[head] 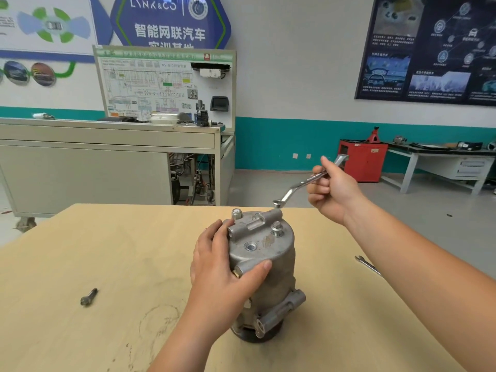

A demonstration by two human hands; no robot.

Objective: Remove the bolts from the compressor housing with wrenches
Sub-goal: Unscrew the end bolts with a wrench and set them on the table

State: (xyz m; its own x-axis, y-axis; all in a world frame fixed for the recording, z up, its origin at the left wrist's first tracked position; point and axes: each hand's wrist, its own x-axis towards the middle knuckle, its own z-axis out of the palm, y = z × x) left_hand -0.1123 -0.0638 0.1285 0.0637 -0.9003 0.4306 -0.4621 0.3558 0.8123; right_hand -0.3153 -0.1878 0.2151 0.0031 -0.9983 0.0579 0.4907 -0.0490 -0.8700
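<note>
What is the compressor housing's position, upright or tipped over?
Upright: the compressor housing stands on its dark end on the table, bolts pointing up, left hand gripping it.

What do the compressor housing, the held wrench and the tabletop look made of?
Compressor housing: probably cast aluminium, dull matte grey with a grainy surface. Wrench: steel, likely chrome-plated, given its bright mirror shine. Tabletop: pale wood or wood-look laminate, faint grain, scuff marks.

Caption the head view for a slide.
Left hand steadies the upright compressor housing; right hand holds a wrench, ring end at its top edge.
</note>
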